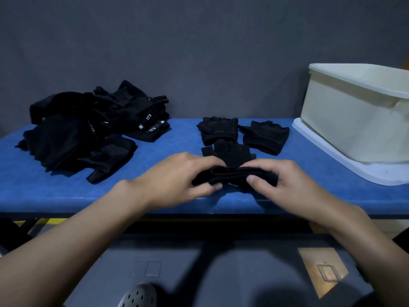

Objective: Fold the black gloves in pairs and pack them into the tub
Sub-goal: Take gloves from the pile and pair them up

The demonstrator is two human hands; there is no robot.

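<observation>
A black fingerless glove [232, 159] lies in the middle of the blue table [181, 142], its wrist end rolled toward me. My left hand [177, 176] pinches the left end of that rolled cuff, and my right hand [281, 180] pinches the right end. Behind it lie two more black gloves, one [218, 129] at centre and one [265, 136] to its right. A heap of several black gloves [88, 127] covers the table's left part. The cream tub [354, 120] stands at the far right on a white lid.
The white lid [345, 165] under the tub sticks out toward the table's front edge. A dark grey wall rises right behind the table. Below the table edge I see grey floor, a tan floor plate [321, 271] and a grey perforated shoe [139, 295].
</observation>
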